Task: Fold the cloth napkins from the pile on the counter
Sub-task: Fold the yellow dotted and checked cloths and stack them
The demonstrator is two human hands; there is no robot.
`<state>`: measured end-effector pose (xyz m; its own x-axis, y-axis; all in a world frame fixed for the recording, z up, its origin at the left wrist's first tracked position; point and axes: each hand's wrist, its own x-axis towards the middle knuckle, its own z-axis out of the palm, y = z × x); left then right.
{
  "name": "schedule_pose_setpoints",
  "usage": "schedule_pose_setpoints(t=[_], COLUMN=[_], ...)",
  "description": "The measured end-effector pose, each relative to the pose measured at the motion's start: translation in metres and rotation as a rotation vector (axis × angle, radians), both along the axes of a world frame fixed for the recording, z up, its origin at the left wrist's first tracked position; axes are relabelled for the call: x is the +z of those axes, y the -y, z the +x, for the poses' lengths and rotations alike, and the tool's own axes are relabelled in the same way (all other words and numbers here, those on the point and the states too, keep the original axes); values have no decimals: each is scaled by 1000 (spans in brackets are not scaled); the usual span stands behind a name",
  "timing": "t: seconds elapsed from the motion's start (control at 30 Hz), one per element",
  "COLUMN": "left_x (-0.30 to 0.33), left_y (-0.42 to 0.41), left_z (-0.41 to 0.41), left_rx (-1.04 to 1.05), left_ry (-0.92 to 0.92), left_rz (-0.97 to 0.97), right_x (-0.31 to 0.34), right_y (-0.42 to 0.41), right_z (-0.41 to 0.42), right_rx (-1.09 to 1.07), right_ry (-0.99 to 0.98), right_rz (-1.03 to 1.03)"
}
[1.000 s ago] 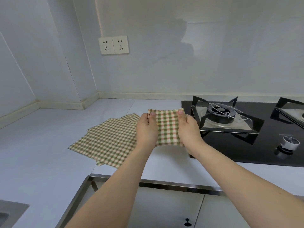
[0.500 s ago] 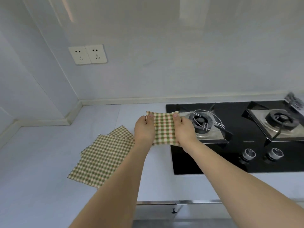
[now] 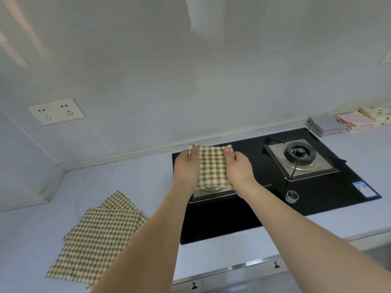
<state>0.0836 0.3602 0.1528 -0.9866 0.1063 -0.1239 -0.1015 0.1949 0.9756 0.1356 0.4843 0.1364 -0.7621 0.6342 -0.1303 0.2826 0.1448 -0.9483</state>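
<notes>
A folded green, red and cream checked napkin [image 3: 212, 166] hangs in the air above the left burner of the hob. My left hand [image 3: 186, 167] pinches its upper left corner and my right hand [image 3: 239, 169] pinches its upper right corner. The pile of unfolded green checked napkins [image 3: 99, 235] lies flat on the white counter [image 3: 137, 178] at the lower left, apart from both hands.
A black glass gas hob [image 3: 317, 199] with a right burner [image 3: 299, 154] and a knob [image 3: 292, 196] fills the middle right. Folded napkins in grey [image 3: 324, 125], pink [image 3: 352, 120] and cream [image 3: 376, 114] lie against the back wall at far right. Wall sockets [image 3: 56, 111] are at left.
My view has swung to the right and both hands have carried the folded napkin from above the counter to above the hob. The folded stacks at far right have come into sight.
</notes>
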Motion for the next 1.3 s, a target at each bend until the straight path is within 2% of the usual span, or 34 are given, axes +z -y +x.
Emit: schedule_pose_setpoints(t=[0.1,0.4,0.63,0.9,1.0,1.1,1.17,1.3], left_x=[-1,-10,-18,-18,-21,-19,-21,-31], left_y=[-59,-209,-330,-495,-550,-596,-629,-706], left_z=[1,13,10,23,36,40,37,26], left_rx=[-20,-51,-149,-263,-273,-240,-207,-228], left_ry=[5,35,63,132,158,143,144,178], left_rz=[15,-4,-20,-20,-29,-49,-44,-53], right_x=[4,0,-8,-6,0,6,4,-12], right_y=[-64,-215,-331,-513,-575,-627,-660,-729], right_z=[7,19,28,58,71,78,83,91], right_rx=[14,47,-80,-56,-4,37,14,-136], right_ry=[-35,46,59,101,142,146,90,-41], right_rz=[27,49,19,-82,-216,-537,-741,-962])
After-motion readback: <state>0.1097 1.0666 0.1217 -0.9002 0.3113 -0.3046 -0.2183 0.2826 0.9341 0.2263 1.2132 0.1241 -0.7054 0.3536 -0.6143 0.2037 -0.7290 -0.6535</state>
